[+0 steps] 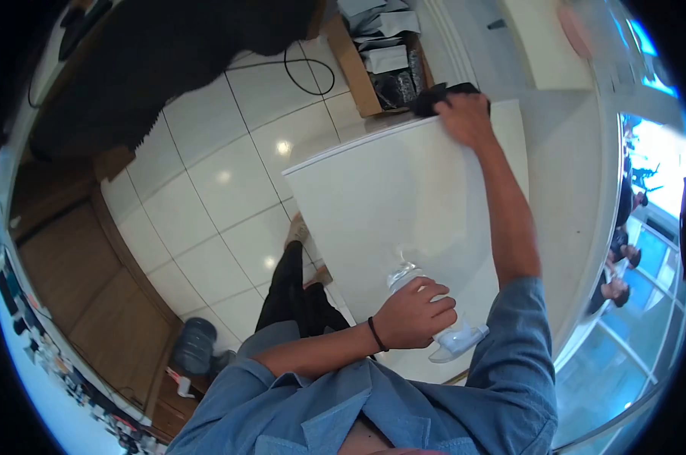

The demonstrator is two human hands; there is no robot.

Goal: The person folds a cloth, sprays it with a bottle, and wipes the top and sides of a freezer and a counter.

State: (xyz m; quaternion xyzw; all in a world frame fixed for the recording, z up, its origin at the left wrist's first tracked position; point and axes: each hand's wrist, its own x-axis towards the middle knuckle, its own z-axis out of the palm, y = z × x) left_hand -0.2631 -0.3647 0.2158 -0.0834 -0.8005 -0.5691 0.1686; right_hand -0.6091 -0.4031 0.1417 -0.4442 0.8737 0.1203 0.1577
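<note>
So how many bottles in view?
2: a spray bottle in the left hand, over the table; a water bottle on the floor, lower left. More may be hidden.

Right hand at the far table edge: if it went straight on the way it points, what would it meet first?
The dark cloth, which the right hand grips. Past it lies the white table and its far edge; depth beyond is unclear.

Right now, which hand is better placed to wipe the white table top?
The right hand, probably. It holds the dark cloth at the far edge of the white table, while the left hand is wrapped around a clear plastic bottle.
</note>
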